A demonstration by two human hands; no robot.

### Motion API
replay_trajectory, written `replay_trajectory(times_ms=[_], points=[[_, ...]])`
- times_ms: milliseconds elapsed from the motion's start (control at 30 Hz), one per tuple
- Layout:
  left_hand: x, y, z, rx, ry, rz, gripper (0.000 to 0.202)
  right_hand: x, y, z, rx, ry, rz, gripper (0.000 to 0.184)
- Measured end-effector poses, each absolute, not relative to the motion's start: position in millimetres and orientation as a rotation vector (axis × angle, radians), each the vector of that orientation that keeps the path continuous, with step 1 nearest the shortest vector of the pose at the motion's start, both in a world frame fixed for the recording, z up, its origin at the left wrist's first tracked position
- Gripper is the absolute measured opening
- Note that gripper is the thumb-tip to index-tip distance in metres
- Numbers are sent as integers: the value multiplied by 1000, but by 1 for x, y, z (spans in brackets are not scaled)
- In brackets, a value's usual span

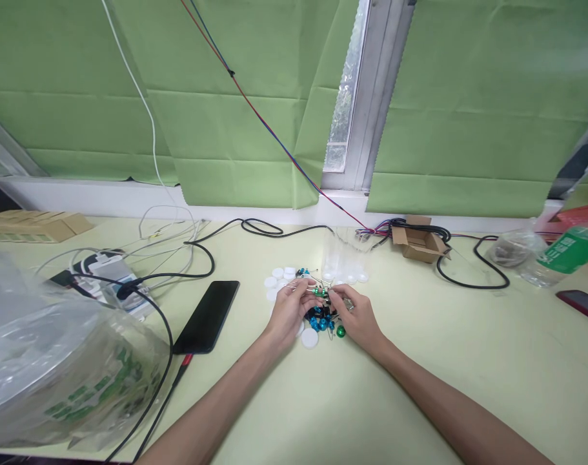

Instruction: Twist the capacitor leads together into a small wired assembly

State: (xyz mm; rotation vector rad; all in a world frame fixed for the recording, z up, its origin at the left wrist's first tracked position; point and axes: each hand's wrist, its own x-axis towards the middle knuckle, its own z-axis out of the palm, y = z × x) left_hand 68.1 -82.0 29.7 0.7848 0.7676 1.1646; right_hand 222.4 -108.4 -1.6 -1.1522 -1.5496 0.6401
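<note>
My left hand and my right hand meet over a small heap of electronic parts with blue, green and black bodies and thin wire leads. Both hands have their fingers pinched together on a small green part held between them, just above the heap. A green round part lies by my right hand. White round caps lie scattered behind the heap, and one white cap lies in front of it. Clear small cups stand just behind.
A black phone on a cable lies left of my hands. A big clear plastic bag fills the near left. Black cables, a small open cardboard box, a plastic bottle and another phone sit at right.
</note>
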Motion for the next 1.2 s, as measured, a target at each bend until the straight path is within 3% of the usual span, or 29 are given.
replay_trajectory(times_ms=[633,1200], points=[[68,-82,30,773,765,1181,19,223,-108,-5,-1072,-1593,631,17],[69,-83,28,792,764,1164,21,223,-108,-3,-1135,-1587,628,25]])
